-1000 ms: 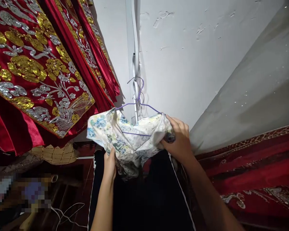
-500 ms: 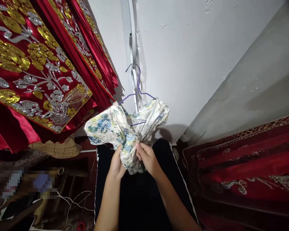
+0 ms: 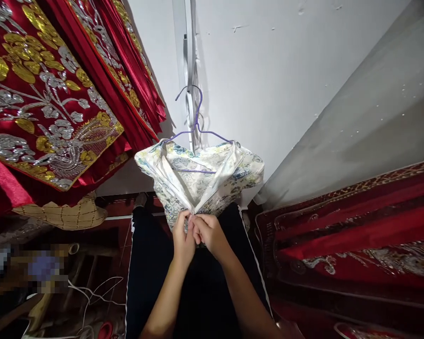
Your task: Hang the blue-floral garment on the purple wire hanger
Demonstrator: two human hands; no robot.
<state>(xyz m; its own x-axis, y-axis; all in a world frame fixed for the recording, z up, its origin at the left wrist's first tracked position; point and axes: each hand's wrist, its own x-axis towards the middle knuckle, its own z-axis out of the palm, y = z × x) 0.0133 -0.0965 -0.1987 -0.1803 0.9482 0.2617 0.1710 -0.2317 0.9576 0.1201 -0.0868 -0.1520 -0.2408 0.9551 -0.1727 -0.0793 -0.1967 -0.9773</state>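
Observation:
A white floral shirt (image 3: 246,170) with blue and yellow print hangs on a purple wire hanger (image 3: 197,113). Its front edges come together in a V at the chest. My left hand (image 3: 183,235) pinches the left front edge at the bottom of that V. Close against it, my right hand (image 3: 207,231) has its fingers closed on the right edge. The fingertips of both hands meet; any fastener between them is too small to make out. The lower part of the shirt is hidden behind my hands.
A grey-white metal strip (image 3: 188,56) runs down the white wall (image 3: 261,84) behind the hanger. Red embroidered cloth (image 3: 56,108) hangs at the left, and more red decorated fabric (image 3: 356,235) lies at the right. White cables (image 3: 95,294) trail at lower left.
My left hand has moved up from the lower shirt to the front edge beside my right hand. The shirt's neckline has spread into an even V, and the view has shifted slightly right.

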